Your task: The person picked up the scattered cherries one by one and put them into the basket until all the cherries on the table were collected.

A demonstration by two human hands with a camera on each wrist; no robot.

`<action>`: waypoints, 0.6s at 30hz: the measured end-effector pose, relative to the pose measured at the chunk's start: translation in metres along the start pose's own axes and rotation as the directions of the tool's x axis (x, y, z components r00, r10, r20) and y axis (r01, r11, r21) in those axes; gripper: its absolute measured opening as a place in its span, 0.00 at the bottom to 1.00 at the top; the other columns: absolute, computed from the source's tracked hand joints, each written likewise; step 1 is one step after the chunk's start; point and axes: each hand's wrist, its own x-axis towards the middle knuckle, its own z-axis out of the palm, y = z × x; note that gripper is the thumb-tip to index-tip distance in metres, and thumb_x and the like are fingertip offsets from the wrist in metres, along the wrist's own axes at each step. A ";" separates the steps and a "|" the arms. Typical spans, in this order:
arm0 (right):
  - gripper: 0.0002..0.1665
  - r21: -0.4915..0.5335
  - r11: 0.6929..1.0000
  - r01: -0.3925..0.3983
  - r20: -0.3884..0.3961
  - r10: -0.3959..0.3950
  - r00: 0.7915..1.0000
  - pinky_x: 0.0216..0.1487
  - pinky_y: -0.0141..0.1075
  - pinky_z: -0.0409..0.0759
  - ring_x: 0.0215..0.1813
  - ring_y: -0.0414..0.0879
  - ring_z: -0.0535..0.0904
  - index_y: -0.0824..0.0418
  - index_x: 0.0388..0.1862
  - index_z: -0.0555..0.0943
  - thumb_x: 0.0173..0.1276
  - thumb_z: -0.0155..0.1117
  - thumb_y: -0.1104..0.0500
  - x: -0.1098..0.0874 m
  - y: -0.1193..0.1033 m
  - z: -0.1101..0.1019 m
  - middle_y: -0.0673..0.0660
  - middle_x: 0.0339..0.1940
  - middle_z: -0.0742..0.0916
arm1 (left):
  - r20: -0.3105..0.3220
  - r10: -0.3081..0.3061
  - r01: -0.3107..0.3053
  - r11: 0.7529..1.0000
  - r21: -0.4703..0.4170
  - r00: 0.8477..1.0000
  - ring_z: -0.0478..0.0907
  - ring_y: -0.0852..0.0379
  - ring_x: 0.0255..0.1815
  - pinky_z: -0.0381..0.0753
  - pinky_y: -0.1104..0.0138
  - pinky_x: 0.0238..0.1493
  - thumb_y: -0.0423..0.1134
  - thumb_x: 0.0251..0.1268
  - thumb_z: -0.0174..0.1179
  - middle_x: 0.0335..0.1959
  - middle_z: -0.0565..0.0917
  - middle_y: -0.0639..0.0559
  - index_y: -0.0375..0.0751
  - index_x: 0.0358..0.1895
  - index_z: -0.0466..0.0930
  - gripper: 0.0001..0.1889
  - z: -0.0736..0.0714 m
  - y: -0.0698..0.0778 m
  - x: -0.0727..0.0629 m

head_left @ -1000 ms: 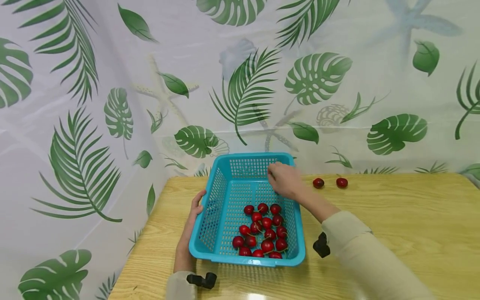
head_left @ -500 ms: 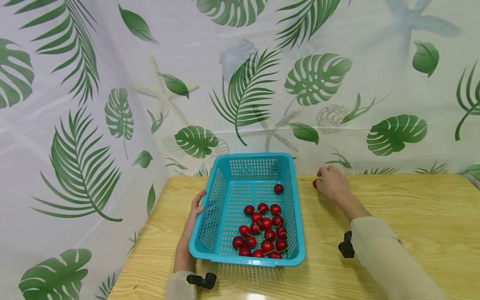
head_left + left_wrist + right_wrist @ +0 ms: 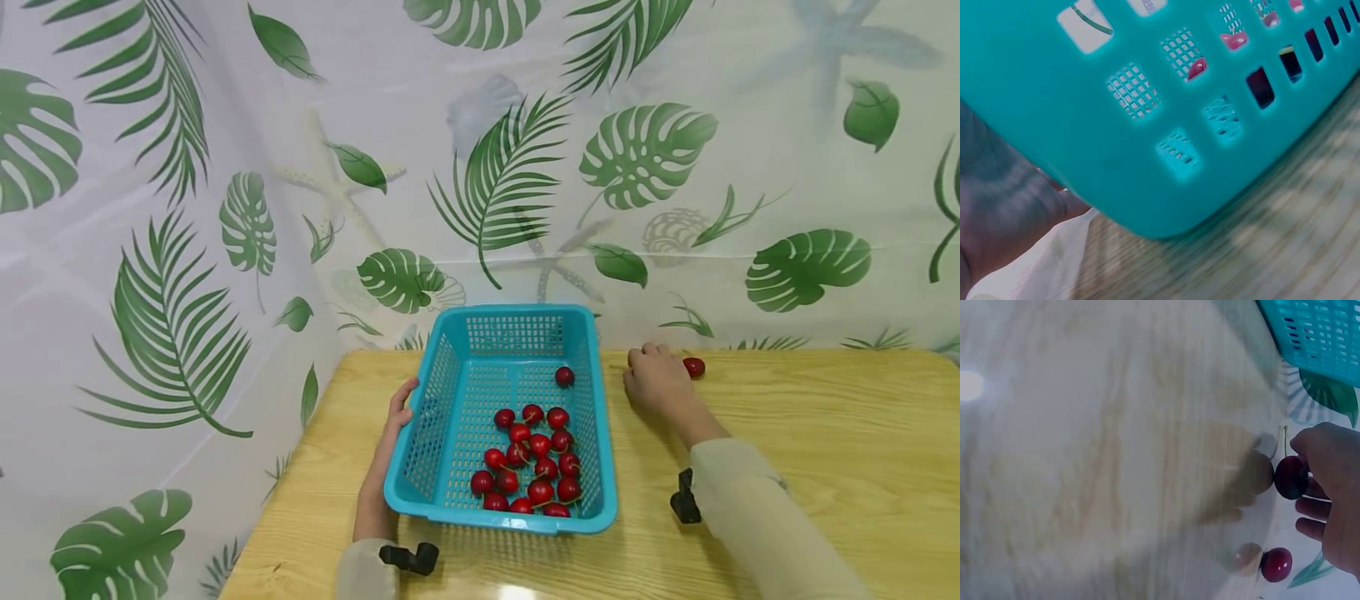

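Beside the left wall of a blue plastic basket (image 3: 517, 523), my left hand (image 3: 390, 433) rests with its fingertips at the rim; in the left wrist view its palm (image 3: 1007, 194) lies by the basket, the fingers partly hidden. Several red cherries fill the basket's near right part, and a lone cherry (image 3: 564, 377) sits farther back. Right of the basket, my right hand (image 3: 660, 383) is down at the table's far edge. The right wrist view shows it pinching a dark red cherry (image 3: 1291, 477) with its stem up; the head view hides that cherry. Another cherry (image 3: 694, 367) lies just beyond the hand.
The wooden table (image 3: 825, 458) stretches to the right and in front of the basket. A leaf-printed sheet (image 3: 525, 167) hangs close behind the table and along its left side.
My right hand let go of a cherry in the basket's back right, then moved right to a cherry on the table. The left hand has stayed at the basket. The head view has shifted slightly.
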 end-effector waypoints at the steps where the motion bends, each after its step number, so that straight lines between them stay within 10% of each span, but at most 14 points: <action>1: 0.14 -0.011 1.000 -0.011 0.003 0.011 1.000 0.47 0.58 0.73 0.46 0.64 0.72 0.71 0.41 0.78 0.73 0.53 0.60 -0.001 0.000 0.000 0.67 0.40 0.79 | -0.009 -0.017 0.017 1.000 0.020 1.000 0.66 0.43 0.70 0.72 0.56 0.64 0.38 0.70 0.47 0.79 0.52 0.43 0.43 0.79 0.51 0.34 0.007 0.007 0.001; 4: 0.12 -0.018 0.999 -0.036 0.007 0.036 0.999 0.40 0.55 0.77 0.39 0.62 0.76 0.70 0.36 0.78 0.70 0.53 0.61 -0.003 0.000 0.002 0.65 0.33 0.80 | 0.000 -0.002 0.002 0.998 0.065 1.000 0.68 0.45 0.69 0.73 0.58 0.63 0.38 0.69 0.49 0.78 0.54 0.41 0.40 0.78 0.53 0.34 0.028 0.032 0.006; 8: 0.09 -0.013 0.999 -0.029 0.007 0.029 1.000 0.34 0.53 0.79 0.34 0.61 0.78 0.69 0.35 0.77 0.68 0.52 0.63 -0.005 0.002 0.007 0.64 0.30 0.81 | 0.032 0.052 -0.053 0.998 0.045 0.998 0.69 0.47 0.68 0.74 0.60 0.62 0.41 0.68 0.53 0.77 0.58 0.44 0.40 0.77 0.56 0.35 0.025 0.029 0.004; 11: 0.10 -0.028 1.000 -0.003 -0.004 0.003 1.000 0.34 0.54 0.80 0.35 0.61 0.79 0.68 0.36 0.79 0.71 0.53 0.63 -0.006 0.001 0.009 0.64 0.30 0.82 | 0.044 0.075 -0.076 0.997 0.028 0.996 0.71 0.50 0.67 0.74 0.62 0.61 0.40 0.70 0.50 0.76 0.61 0.48 0.44 0.77 0.57 0.32 0.055 0.060 0.001; 14: 0.11 -0.036 0.999 0.020 -0.012 -0.021 1.000 0.33 0.54 0.80 0.35 0.61 0.79 0.67 0.37 0.81 0.73 0.53 0.63 -0.008 -0.002 0.008 0.63 0.29 0.82 | 0.034 0.060 -0.062 0.997 0.054 0.998 0.72 0.50 0.65 0.74 0.60 0.61 0.39 0.72 0.44 0.74 0.62 0.47 0.44 0.77 0.56 0.30 0.111 0.122 -0.004; 18: 0.10 -0.018 1.000 0.022 -0.031 -0.023 0.999 0.30 0.50 0.78 0.32 0.57 0.77 0.67 0.36 0.81 0.73 0.55 0.62 -0.009 -0.004 0.003 0.61 0.28 0.80 | 0.027 0.062 -0.063 0.998 0.032 0.998 0.73 0.52 0.63 0.75 0.61 0.60 0.40 0.70 0.47 0.73 0.65 0.50 0.47 0.76 0.60 0.30 0.121 0.132 -0.003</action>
